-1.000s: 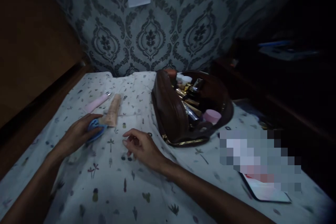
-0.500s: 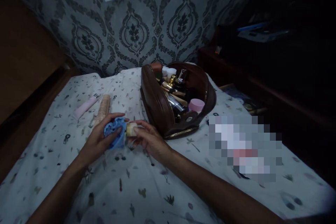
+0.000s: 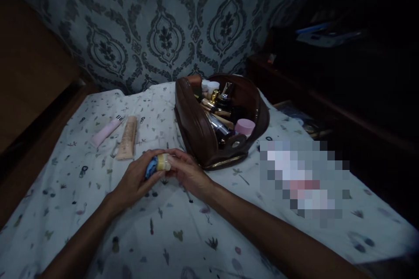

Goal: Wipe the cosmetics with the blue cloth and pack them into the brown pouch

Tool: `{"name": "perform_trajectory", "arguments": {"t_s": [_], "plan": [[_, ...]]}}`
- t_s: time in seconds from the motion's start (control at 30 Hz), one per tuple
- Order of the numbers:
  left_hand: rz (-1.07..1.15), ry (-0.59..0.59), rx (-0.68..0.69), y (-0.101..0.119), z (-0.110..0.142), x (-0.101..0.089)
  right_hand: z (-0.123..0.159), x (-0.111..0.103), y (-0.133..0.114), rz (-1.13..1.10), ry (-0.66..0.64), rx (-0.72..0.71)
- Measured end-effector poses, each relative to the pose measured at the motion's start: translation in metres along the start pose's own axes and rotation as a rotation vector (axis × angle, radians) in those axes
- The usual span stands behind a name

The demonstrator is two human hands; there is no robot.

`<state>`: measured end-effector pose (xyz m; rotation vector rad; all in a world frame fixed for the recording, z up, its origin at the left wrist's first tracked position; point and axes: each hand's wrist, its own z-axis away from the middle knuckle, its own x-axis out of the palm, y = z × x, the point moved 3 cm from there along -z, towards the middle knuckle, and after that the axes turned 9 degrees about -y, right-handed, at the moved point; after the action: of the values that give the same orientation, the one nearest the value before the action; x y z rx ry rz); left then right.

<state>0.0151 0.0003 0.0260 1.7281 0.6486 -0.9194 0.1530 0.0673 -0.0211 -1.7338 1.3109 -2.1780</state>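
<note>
My left hand [image 3: 132, 176] is closed around a crumpled blue cloth [image 3: 151, 167], pressed against a small jar [image 3: 163, 162] with a yellow band and a pale end. My right hand [image 3: 188, 170] grips the jar's pale end between thumb and fingers. Just beyond my left hand lies a beige tube [image 3: 127, 137], with a pink tube [image 3: 106, 132] to its left. Past my right hand stands an open brown cosmetics bag [image 3: 193, 126], holding several bottles, sticks and a pink-lidded jar [image 3: 245, 127].
A patterned white sheet [image 3: 178, 235] covers the surface below my hands. To the right lies a pixelated item [image 3: 304, 178]. Dark furniture [image 3: 291, 78] borders the right side, a brown wooden panel [image 3: 36, 65] the left, and a patterned wall [image 3: 170, 30] the back.
The blue cloth has come onto the jar, from spread in my left hand beside it to bunched against its side. My left hand moved right and no longer covers the beige tube.
</note>
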Motion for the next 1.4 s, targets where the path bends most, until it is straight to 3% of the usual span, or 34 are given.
{"name": "perform_trajectory", "arguments": {"t_s": [0.13, 0.3, 0.43, 0.63, 0.77, 1.0, 1.23, 1.4], "plan": [[-0.025, 0.039, -0.019, -0.002, 0.002, 0.001, 0.000, -0.001, 0.000, 0.081, -0.007, -0.028], [0.051, 0.094, -0.172, -0.007, 0.001, 0.002, 0.002, 0.002, -0.005, 0.254, -0.011, -0.112], [0.099, 0.093, -0.238, -0.015, 0.002, 0.004, 0.003, 0.002, -0.002, 0.266, -0.016, -0.107], [0.108, 0.110, -0.143, -0.014, 0.001, -0.003, -0.001, -0.004, 0.003, 0.185, -0.003, -0.111], [0.148, 0.033, -0.051, -0.009, 0.000, -0.005, -0.001, -0.004, 0.003, 0.171, -0.028, -0.111], [0.221, 0.075, -0.175, -0.014, 0.001, -0.005, 0.002, -0.003, 0.001, 0.272, -0.029, -0.123], [0.258, 0.037, -0.103, -0.013, 0.000, -0.008, 0.000, -0.003, 0.003, 0.215, -0.029, -0.103], [0.176, 0.204, -0.159, -0.017, 0.005, -0.010, 0.000, -0.003, 0.002, 0.265, 0.019, -0.136]]}}
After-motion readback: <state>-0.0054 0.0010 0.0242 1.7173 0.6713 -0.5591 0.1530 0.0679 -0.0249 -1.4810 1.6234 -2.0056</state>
